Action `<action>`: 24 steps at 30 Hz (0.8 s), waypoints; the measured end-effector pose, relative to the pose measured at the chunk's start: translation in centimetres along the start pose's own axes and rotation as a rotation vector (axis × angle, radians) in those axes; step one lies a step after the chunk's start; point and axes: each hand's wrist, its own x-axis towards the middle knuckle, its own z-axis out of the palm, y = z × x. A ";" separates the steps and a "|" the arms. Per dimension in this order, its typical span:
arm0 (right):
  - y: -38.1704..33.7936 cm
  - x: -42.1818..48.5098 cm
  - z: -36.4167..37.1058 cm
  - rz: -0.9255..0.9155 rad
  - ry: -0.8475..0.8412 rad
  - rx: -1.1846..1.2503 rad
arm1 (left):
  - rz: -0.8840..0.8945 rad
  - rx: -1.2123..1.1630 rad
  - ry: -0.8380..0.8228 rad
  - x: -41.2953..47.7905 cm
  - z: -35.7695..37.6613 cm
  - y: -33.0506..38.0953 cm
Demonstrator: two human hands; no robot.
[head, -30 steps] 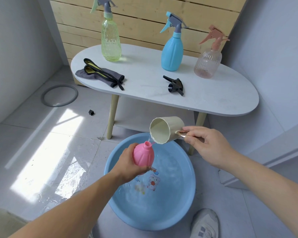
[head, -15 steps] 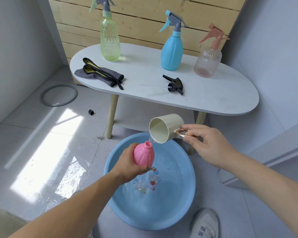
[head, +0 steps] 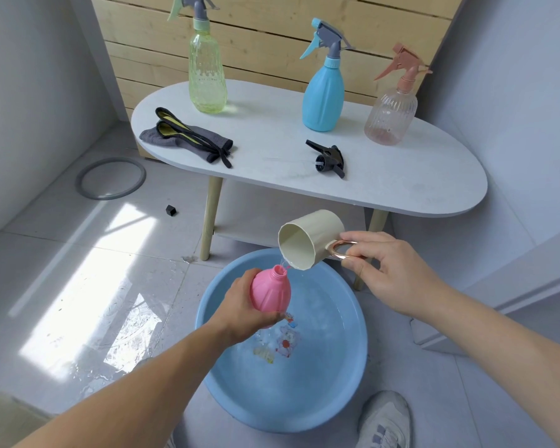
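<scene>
Grey floor tiles run under a white oval counter (head: 401,179), and a blue basin (head: 364,337) of water sits at your feet. Your left hand (head: 240,310) wraps its fingers round the pink bottle (head: 271,291), held just above the basin, open neck up. Your right hand (head: 395,274) pinches the handle of the cream cup (head: 311,239), tipped so a thin stream falls at the neck. You are filling the bottle, I judge. Next, level the cup once it is full, then fetch the black spray head (head: 328,158) from the counter.
</scene>
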 end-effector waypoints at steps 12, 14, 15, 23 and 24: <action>0.0 0.1 0.2 -0.066 0.003 -0.053 | 0.001 0.012 -0.002 -0.1 0.1 0.1; 0.1 0.2 0.3 -0.081 0.002 -0.067 | -0.004 0.011 -0.001 -0.1 0.1 0.2; 0.2 0.2 0.3 -0.088 0.001 -0.073 | -0.003 0.013 -0.001 -0.1 0.1 0.2; 0.5 0.1 0.8 -0.161 -0.001 -0.097 | 0.004 0.023 0.003 0.0 0.1 0.4; 0.6 0.1 0.8 -0.171 0.004 -0.097 | 0.003 0.022 0.004 0.0 0.1 0.3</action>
